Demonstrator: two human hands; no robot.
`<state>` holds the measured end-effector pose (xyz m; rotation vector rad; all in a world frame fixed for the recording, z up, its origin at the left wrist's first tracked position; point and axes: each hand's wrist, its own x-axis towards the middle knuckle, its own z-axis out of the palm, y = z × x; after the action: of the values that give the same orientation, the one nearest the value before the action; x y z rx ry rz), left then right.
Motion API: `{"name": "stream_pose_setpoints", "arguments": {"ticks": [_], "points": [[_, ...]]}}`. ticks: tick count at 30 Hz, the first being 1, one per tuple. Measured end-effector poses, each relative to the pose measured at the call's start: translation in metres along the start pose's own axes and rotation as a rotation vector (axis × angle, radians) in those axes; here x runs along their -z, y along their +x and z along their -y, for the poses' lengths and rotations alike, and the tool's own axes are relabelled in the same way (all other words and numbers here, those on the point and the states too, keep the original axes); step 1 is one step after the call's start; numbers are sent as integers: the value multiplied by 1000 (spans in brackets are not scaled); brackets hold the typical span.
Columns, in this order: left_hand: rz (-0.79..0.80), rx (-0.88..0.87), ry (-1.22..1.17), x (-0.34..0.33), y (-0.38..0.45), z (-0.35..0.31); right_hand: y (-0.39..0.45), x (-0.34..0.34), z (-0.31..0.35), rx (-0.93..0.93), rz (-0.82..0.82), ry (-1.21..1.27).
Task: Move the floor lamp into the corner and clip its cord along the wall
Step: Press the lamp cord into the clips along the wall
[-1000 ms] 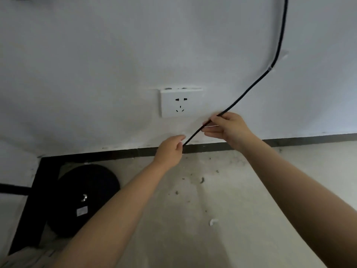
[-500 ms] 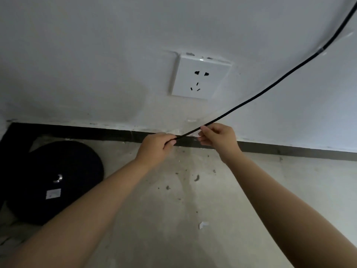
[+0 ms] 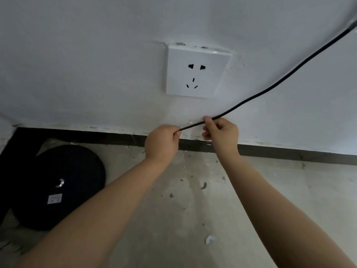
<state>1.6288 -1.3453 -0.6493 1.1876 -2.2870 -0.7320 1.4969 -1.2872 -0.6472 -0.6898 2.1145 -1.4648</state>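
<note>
A thin black cord (image 3: 286, 77) runs down the white wall (image 3: 96, 64) from the upper right to just below the white socket (image 3: 197, 71). My right hand (image 3: 222, 131) pinches the cord between thumb and fingers against the wall. My left hand (image 3: 162, 141) is closed on the cord's lower stretch, a short way to the left. A short taut piece of cord shows between the two hands. The lamp's round black base (image 3: 58, 186) sits on the floor in the left corner. A clear clip (image 3: 354, 26) holds the cord at the top right edge.
A dark skirting strip (image 3: 289, 152) runs along the foot of the wall. The concrete floor (image 3: 183, 219) has specks of debris and a small white scrap (image 3: 209, 239). A dark panel (image 3: 7, 161) borders the corner at the left.
Both hands have slid down along the cord, from beside the socket to below it near the skirting. The view has shifted closer to the wall and rightwards.
</note>
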Motion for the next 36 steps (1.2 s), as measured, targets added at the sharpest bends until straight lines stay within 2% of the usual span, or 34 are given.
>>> {"name": "stream_pose_setpoints", "arguments": {"ticks": [9, 17, 20, 23, 29, 36], "points": [[-49, 73, -34, -7, 0, -1, -1, -5, -7, 125, -54, -181], [97, 41, 110, -8, -6, -3, -4, -7, -8, 241, -94, -247], [150, 47, 130, -9, -5, -4, -6, -10, -9, 167, -85, -142], [70, 90, 120, -9, -4, -5, -7, -12, -10, 57, -59, -11], [-67, 115, 50, -19, -8, -10, -6, -4, -8, -43, -60, 159], [-147, 121, -4, -26, -7, -9, -6, -2, -4, -105, -14, 202]]}}
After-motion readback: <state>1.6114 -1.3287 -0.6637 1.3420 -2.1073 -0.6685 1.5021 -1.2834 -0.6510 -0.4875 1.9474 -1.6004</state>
